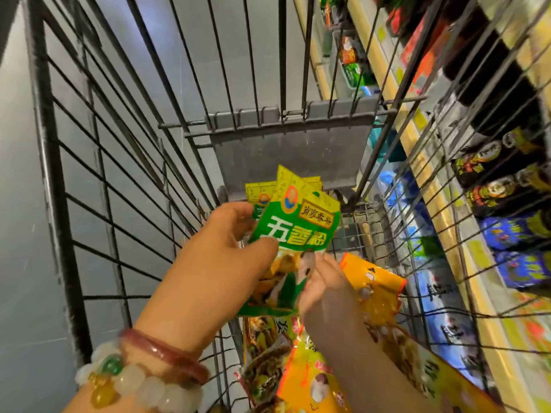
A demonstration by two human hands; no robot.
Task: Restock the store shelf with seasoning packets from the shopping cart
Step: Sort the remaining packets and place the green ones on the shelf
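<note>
Inside the wire shopping cart [98,162], my left hand [220,263] grips a fanned stack of green and yellow seasoning packets [298,222] by their lower left side, thumb across the front one. Just below and to the right, my right hand [325,290] touches the bottom edge of the same stack, fingers curled under it. More packets lie in the cart beneath: orange-yellow ones [375,290] to the right and green-brown ones [262,350] under my wrists. Beaded bracelets circle my left wrist.
The store shelf [465,204] runs along the right, seen through the cart's mesh, with dark bottles, blue packs and yellow price strips. The cart's grey fold-down flap [286,150] stands ahead. A grey floor lies to the left.
</note>
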